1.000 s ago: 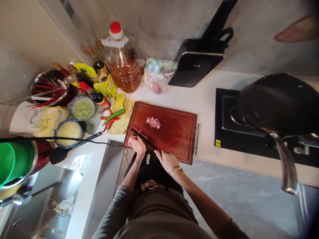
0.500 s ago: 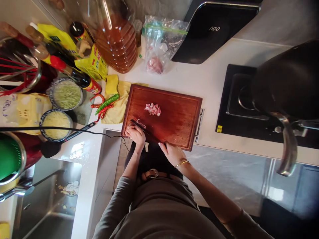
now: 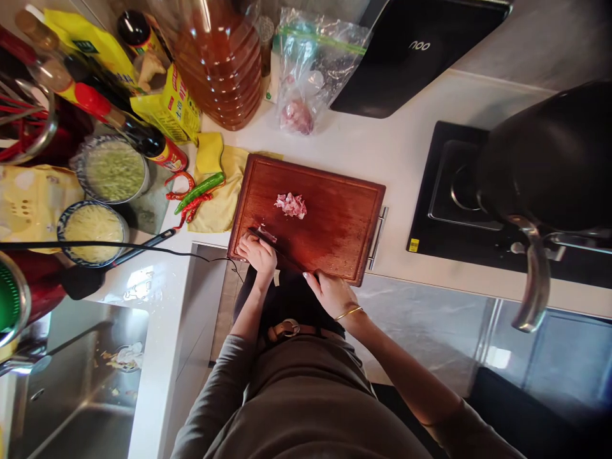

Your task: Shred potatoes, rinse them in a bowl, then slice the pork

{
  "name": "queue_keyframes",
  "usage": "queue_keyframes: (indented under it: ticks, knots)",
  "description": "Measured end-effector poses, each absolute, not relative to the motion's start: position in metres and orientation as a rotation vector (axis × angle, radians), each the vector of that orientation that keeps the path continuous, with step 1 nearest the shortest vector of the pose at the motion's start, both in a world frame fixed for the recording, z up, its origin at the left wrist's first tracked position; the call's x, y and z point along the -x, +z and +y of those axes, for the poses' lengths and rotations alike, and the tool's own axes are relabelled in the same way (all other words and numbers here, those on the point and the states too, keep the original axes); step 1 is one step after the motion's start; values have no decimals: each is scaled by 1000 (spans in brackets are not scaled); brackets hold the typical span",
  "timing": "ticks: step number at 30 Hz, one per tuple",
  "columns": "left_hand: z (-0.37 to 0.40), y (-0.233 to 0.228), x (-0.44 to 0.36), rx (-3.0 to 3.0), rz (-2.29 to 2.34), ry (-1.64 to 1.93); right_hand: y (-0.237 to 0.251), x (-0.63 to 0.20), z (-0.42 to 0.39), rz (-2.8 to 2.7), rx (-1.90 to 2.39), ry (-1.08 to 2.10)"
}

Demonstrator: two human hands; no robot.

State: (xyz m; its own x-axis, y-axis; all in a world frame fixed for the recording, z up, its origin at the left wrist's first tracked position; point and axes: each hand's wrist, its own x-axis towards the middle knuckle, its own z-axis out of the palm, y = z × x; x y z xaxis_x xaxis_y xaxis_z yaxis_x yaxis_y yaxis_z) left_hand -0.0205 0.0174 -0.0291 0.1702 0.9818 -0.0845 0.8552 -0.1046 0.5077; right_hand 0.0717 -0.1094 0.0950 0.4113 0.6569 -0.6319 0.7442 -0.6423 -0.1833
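Note:
My right hand (image 3: 332, 293), with a gold bangle on its wrist, is closed round the handle of a dark-bladed knife (image 3: 287, 257). The blade lies slantwise over the near left part of a reddish-brown wooden cutting board (image 3: 329, 236). Bent fingers of my left hand (image 3: 258, 255) press on a piece of meat beside the blade, at the board's left edge; they mostly hide it. Thin cut bits of meat (image 3: 268, 233) rest just beyond the blade. Farther back on the board sits a small heap of chopped pink meat (image 3: 291, 205).
Red and green chilies (image 3: 198, 192) lie on a yellow cloth left of the board. Bowls of shredded food (image 3: 93, 233), bottles and a black cable (image 3: 143, 247) are farther left. Behind stands a plastic bag of meat (image 3: 297, 116). A pan (image 3: 540, 166) sits over the right-hand hob.
The view has shifted slightly, so the surroundings sit a little differently. Both hands keep nearly the same place, and the knife stays beside my left fingers.

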Motion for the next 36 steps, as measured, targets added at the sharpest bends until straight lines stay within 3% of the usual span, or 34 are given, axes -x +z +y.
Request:
queue_keyframes:
  ticks: [19,27,36]
  knots:
    - [16,-25,25,-2040,1687,420,93,-82,-108,1219,-2519,-1140]
    - [34,-20,76,-2194,876,398,83,-80,-111,1263,-2582,-1169]
    - [52,-23,75,-2271,755,371,94,-76,-108,1266,-2496,-1066]
